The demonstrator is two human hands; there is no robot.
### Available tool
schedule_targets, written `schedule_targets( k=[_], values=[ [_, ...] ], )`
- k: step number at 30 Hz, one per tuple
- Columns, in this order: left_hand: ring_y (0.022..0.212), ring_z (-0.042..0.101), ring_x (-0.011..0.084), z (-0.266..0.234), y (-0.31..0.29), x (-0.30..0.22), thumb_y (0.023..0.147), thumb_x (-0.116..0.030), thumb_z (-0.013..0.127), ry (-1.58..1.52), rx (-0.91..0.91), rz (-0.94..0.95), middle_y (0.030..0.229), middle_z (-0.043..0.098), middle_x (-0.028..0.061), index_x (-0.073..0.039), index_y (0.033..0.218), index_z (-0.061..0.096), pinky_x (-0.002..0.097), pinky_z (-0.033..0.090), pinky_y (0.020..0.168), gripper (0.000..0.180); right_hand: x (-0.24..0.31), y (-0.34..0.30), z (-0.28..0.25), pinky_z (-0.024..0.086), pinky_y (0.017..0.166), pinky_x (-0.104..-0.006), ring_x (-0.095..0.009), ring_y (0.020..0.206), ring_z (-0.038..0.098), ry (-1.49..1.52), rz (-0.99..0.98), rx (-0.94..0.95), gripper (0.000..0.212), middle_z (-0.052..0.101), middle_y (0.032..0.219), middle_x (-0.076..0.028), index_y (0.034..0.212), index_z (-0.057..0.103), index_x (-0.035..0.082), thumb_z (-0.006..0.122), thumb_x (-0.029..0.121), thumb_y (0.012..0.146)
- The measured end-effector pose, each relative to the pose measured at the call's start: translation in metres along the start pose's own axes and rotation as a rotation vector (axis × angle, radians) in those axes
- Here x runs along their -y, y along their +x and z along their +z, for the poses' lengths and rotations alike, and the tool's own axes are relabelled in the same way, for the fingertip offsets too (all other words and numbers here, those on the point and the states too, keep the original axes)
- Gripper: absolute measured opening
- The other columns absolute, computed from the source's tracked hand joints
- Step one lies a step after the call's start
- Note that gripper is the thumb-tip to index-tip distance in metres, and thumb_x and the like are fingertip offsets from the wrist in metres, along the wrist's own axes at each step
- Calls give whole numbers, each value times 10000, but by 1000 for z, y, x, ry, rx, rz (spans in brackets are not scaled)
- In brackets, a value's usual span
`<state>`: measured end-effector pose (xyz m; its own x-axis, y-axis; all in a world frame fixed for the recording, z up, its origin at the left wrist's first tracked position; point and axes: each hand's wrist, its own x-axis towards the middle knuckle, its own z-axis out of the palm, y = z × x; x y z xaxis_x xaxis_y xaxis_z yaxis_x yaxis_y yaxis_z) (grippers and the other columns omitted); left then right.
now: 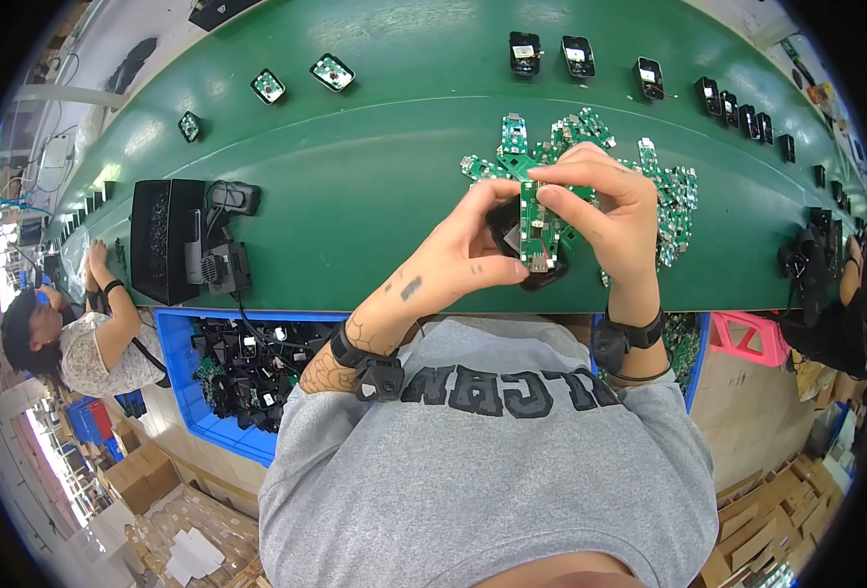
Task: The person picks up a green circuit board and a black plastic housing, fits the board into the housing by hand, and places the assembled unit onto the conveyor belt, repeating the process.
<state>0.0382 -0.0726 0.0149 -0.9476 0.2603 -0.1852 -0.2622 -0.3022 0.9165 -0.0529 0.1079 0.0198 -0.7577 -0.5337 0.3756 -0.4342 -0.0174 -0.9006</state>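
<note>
At the green table [355, 211], head view, I saw the left hand [461, 253] curled round a black casing [500, 218], the right hand [612, 208] pinching a circuit board [537, 235] over it, seemingly unseated; loose boards [676, 211] remained, black units [650, 78] lay beyond.

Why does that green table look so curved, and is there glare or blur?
Head view: the fisheye lens bows the green table, and corners go black; head view: pale sheen on its surface, washed-out highlights far left; head view: the held circuit board looks fairly sharp, without obvious blur.
</note>
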Motion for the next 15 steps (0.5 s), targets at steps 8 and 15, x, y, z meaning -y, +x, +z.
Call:
schedule_targets(
  k=[8, 15],
  values=[
    [1109, 557, 175, 7, -6, -7, 834, 4, 601, -374, 87, -95, 1292, 476, 88, -67, 1471, 325, 361, 521, 914, 697, 11, -3, -1, 454, 725, -302, -188, 805, 590, -85, -90, 14, 196, 662, 816, -57, 924, 743, 18, 736, -11, 730],
    [1142, 550, 220, 18, -9, -10, 717, 27, 566, -435, 147, -4, 1381, 409, 112, -85, 1505, 225, 364, 550, 835, 866, 18, -4, -2, 484, 859, -412, -237, 894, 613, -331, -366, -44, 238, 626, 780, -22, 896, 752, 83, 767, 22, 667]
  ],
)
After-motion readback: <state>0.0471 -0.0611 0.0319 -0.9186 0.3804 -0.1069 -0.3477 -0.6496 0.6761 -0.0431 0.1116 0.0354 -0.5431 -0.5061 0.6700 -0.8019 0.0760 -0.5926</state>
